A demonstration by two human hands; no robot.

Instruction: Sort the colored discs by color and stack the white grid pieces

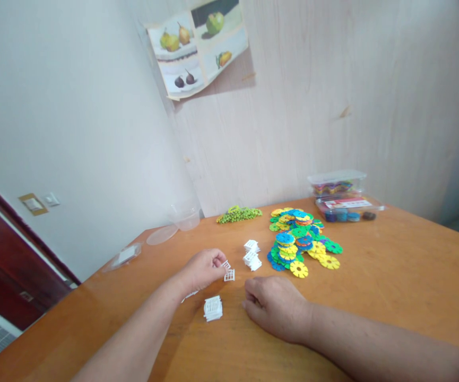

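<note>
My left hand (204, 269) is over the middle of the table, its thumb and fingers pinched on a small white plastic lattice piece (226, 265). Just below those fingertips is another white lattice piece (230, 275); whether the two touch I cannot tell. My right hand (275, 307) rests on the table in a loose fist, and nothing shows in it. Between the hands, nearer to me, lies a neat stack of white lattice pieces (213, 308). Farther back stands a less even pile of them (252, 255). Part of a white piece (190, 295) shows beneath my left wrist.
Colourful notched discs (300, 244) are heaped at the right on the wooden table (392, 276). Behind are a green beaded bundle (239, 214), clear plastic boxes (346, 204), a clear tub (187, 218) and its lid (162, 235). A clear packet (126, 255) lies at the left edge.
</note>
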